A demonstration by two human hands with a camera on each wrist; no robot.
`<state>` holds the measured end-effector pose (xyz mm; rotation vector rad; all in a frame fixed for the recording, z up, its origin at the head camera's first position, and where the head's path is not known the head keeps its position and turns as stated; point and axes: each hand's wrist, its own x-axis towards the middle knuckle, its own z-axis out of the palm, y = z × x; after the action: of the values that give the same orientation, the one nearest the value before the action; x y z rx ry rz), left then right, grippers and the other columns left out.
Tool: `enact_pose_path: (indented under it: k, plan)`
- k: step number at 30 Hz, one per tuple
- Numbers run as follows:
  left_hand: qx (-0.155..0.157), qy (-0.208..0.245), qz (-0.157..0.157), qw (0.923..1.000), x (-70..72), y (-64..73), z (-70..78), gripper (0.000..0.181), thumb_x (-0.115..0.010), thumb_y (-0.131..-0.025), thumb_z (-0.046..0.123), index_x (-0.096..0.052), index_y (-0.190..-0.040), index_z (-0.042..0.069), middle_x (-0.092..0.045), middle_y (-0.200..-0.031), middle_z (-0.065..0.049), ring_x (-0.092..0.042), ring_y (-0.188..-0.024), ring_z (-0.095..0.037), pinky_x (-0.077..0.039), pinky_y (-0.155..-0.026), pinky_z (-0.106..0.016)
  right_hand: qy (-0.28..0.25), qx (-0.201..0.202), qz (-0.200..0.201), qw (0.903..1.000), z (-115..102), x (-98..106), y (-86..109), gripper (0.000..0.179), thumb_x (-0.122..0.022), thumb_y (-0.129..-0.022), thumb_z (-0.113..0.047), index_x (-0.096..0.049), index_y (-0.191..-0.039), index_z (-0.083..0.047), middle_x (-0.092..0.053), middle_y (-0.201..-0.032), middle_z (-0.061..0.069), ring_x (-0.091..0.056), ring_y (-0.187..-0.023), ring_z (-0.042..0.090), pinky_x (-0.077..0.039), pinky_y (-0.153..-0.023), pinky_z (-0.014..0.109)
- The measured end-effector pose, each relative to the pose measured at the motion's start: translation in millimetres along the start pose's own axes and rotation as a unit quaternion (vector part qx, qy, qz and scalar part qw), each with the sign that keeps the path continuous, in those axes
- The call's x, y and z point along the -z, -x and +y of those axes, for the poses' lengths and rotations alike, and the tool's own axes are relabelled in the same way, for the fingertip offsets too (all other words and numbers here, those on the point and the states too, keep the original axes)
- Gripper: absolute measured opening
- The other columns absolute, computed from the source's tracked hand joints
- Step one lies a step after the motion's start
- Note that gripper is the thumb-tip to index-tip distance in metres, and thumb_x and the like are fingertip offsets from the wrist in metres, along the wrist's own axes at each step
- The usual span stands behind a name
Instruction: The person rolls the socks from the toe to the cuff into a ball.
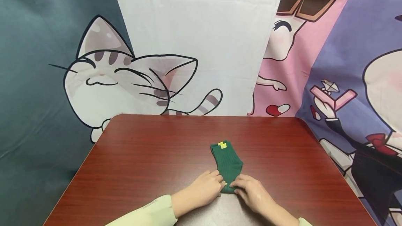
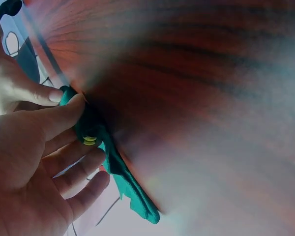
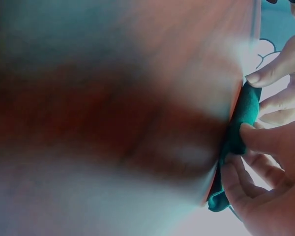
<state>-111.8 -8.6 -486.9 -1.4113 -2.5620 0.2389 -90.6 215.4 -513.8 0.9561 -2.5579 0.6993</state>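
A pair of dark green ribbed socks (image 1: 228,159) lies flat on the table, cuffs pointing away and toes toward me. Two yellow tabs (image 1: 222,145) show at the cuffs. At the left side of the toe end, my left hand (image 1: 204,188) pinches the fabric, its thumb on the near edge in the left wrist view. My right hand (image 1: 252,193) grips the toe end from the right, thumb and fingertips on the green socks (image 3: 245,110) in the right wrist view. A small yellow mark (image 2: 89,140) shows on the fabric beside the left fingers.
The reddish-brown wooden table (image 1: 150,149) has rounded far corners. Behind it hangs a cloth backdrop (image 1: 201,20) printed with a cartoon cat and cartoon figures. Light green sleeves (image 1: 150,213) cover the forearms.
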Motion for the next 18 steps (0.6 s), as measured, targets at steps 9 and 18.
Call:
enact_pose_path:
  k: [9,18]
  plan:
    - [-0.006,-0.005,0.017,0.9998,-1.7,-4.7,-0.5,0.013,-0.068,-0.096,0.032,-0.077,-0.100,0.023,-0.069,-0.093,0.012,-0.049,-0.078,-0.006,-0.036,-0.062,-0.020,0.014,-0.012,-0.011,0.9998,-1.6,0.6,-0.8,0.036,-0.088,-0.068,0.000,-0.071,-0.092,-0.022,-0.063,-0.091,-0.016,-0.059,-0.082,0.002,-0.053,-0.069,0.026]
    - [0.003,0.018,0.020,0.9996,-5.5,-10.5,-4.3,0.011,-0.072,-0.089,0.029,-0.075,-0.080,0.022,-0.067,-0.081,0.011,-0.050,-0.072,-0.006,-0.037,-0.059,-0.020,0.021,-0.041,-0.050,0.9977,-5.3,1.7,-0.3,0.039,-0.090,-0.070,-0.011,-0.068,-0.101,-0.021,-0.064,-0.101,-0.015,-0.061,-0.092,0.006,-0.055,-0.078,0.033]
